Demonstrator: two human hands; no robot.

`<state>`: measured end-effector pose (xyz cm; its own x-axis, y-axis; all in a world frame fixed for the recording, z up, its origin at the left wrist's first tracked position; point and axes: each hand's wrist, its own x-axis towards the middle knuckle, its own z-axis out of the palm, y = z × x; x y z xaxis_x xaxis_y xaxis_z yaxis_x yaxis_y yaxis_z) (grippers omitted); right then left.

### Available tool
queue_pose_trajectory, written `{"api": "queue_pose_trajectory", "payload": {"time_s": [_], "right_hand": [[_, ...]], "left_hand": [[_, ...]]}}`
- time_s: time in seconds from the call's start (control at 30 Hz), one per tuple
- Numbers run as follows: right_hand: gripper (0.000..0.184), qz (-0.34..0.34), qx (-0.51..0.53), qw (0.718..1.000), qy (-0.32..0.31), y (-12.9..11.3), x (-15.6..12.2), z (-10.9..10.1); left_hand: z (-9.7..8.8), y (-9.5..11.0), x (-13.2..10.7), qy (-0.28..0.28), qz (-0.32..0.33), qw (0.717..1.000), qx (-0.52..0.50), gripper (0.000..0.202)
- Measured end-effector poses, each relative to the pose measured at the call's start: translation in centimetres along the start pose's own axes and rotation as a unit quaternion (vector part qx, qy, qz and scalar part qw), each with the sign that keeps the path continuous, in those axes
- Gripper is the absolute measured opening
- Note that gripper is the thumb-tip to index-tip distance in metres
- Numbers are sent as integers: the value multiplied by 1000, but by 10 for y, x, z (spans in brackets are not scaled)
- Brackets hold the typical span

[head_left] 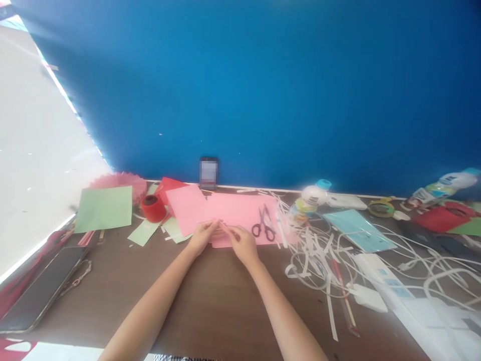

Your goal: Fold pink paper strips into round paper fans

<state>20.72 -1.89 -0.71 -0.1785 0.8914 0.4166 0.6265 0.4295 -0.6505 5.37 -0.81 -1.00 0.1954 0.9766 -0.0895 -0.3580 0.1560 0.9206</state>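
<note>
My left hand (204, 235) and my right hand (242, 242) meet over the front edge of the pink paper (236, 208). Both pinch a small strip of pink paper (223, 226) between their fingertips; its exact shape is too small to make out. Just right of my right hand, dark-handled scissors (264, 224) lie on the pink sheet with their blades slightly apart. Another pink sheet (190, 205) lies tilted to the left, above my left hand. Green paper pieces (144, 232) lie further left.
A red tape roll (153, 208) and a large green sheet (104, 208) sit at left. White cables and paper strips (315, 255) tangle at right beside a bottle (310, 200). A phone (208, 173) leans on the blue wall; a tablet (43, 288) lies near left.
</note>
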Motion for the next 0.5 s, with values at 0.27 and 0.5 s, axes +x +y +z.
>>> {"api": "queue_pose_trajectory", "payload": {"time_s": [0.27, 0.5], "right_hand": [[21, -11, -10, 1000, 17, -3, -1, -2], [23, -32, -66, 996, 56, -5, -4, 6]], "left_hand": [[2, 3, -4, -11, 3, 999, 41, 28], [3, 0, -4, 10, -3, 1000, 29, 26]]}}
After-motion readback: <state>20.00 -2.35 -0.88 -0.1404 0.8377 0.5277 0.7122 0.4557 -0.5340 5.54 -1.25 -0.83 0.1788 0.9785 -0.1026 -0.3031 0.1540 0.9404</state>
